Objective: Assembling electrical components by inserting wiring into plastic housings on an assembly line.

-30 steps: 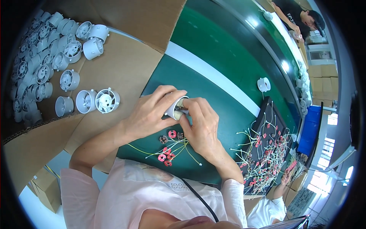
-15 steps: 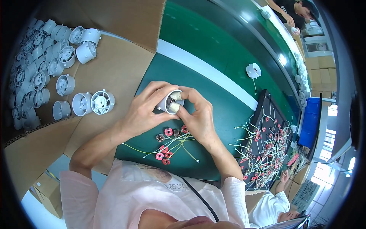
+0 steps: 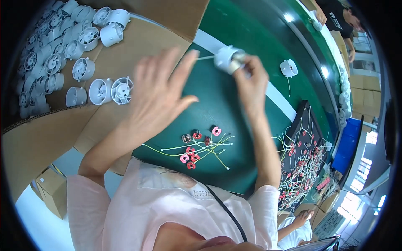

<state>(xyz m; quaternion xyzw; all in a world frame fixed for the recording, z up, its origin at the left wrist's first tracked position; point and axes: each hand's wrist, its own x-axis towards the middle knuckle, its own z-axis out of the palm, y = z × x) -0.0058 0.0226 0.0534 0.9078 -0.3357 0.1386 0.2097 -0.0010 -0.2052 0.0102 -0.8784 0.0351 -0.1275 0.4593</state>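
My right hand grips a white round fan housing between thumb and fingers, over the far edge of the green work mat. Pale covers wrap some of its fingertips. A thin white wire sticks out of the housing toward the left. My left hand is apart from it, fingers spread and slightly blurred, near the cardboard box's edge, holding nothing. Closer to me on the mat lie several small red and dark wound motor coils with yellow and white leads.
At left, a cardboard box holds many white fan housings. A black tray of wired coils stands at right. Beyond the mat runs a green conveyor belt carrying one wired housing. Other people work at far right and lower right.
My right hand has carried the housing away from me, toward the belt; its wire now shows. My left hand has let go of it and moved left, opening out.
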